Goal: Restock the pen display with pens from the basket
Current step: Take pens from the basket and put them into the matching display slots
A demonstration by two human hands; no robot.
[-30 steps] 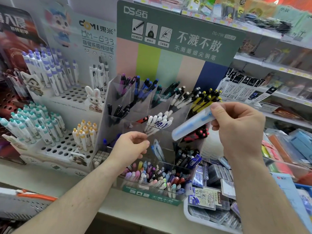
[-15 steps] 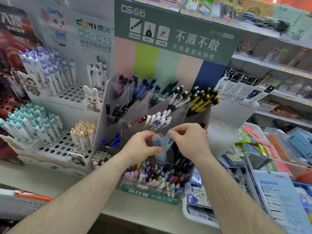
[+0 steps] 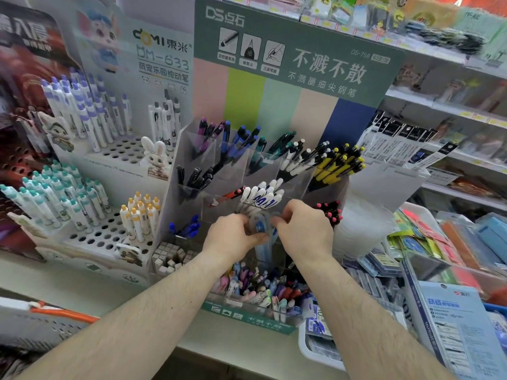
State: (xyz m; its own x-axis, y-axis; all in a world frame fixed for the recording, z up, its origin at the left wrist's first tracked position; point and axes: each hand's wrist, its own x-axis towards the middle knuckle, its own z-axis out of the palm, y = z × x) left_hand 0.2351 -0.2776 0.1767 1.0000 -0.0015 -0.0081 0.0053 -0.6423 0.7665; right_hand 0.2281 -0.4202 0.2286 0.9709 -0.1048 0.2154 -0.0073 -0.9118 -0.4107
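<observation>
Head view shows my left hand and right hand side by side at the middle of the clear pen display. Between them stands a blue pen in a clear sleeve, upright — my left thumb and fingers pinch its left edge, my right fingers curl onto its top from the right. It sits in a middle compartment, just below the white-capped pens. At 12 o'clock rises the green sign; at 8 o'clock, a grey basket with an orange handle.
</observation>
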